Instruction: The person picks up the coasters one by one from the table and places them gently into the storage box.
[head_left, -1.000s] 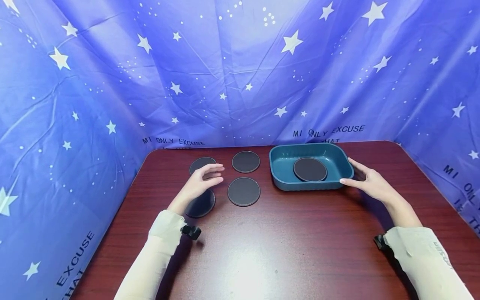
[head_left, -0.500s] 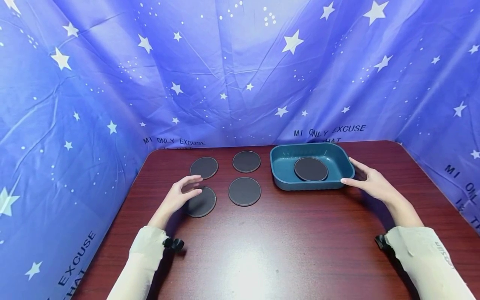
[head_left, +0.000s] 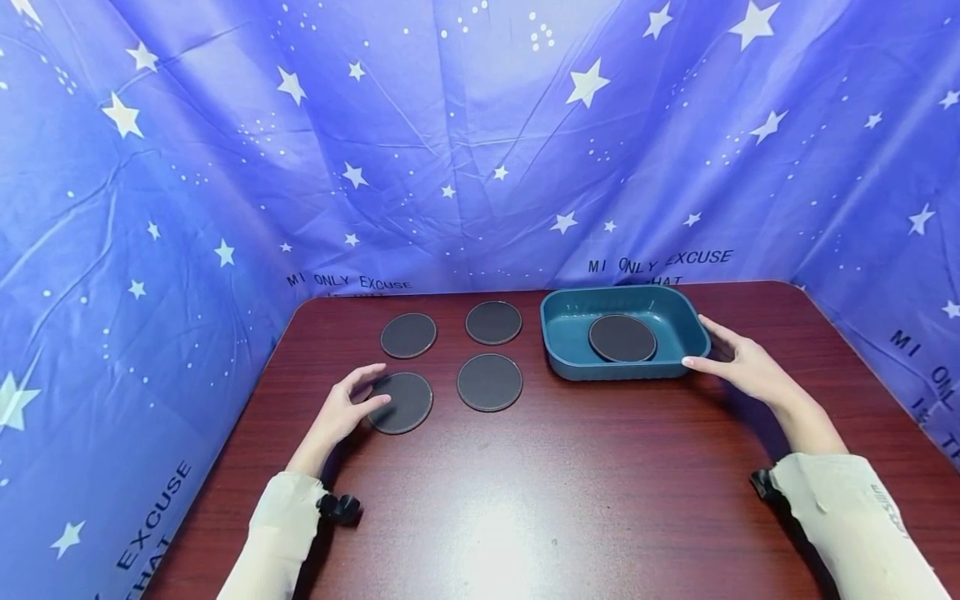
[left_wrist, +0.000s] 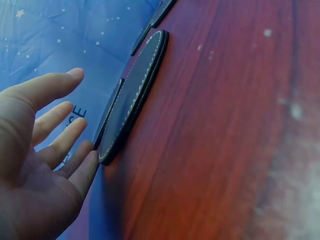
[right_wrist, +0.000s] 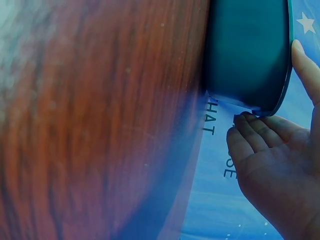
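Note:
My left hand is over the left edge of the front-left coaster, a round black disc. Its thumb and fingers are spread apart with nothing between them. In the left wrist view, light stitching runs round the rim of a coaster, and the lower fingertips come right up to its edge. My right hand holds the right end of a teal rectangular basin, thumb at the near corner and fingers along the end wall. The right wrist view shows the thumb at the rim of the basin. One black coaster lies inside it.
Several matching coasters lie on the dark red wooden table: one back left, one back middle and one front middle. A blue star-printed cloth hangs behind and at both sides.
My left hand has drawn back left and toward me, from above the left coasters to the front-left one's left edge, uncovering the back-left coaster. My right hand and the basin stay put.

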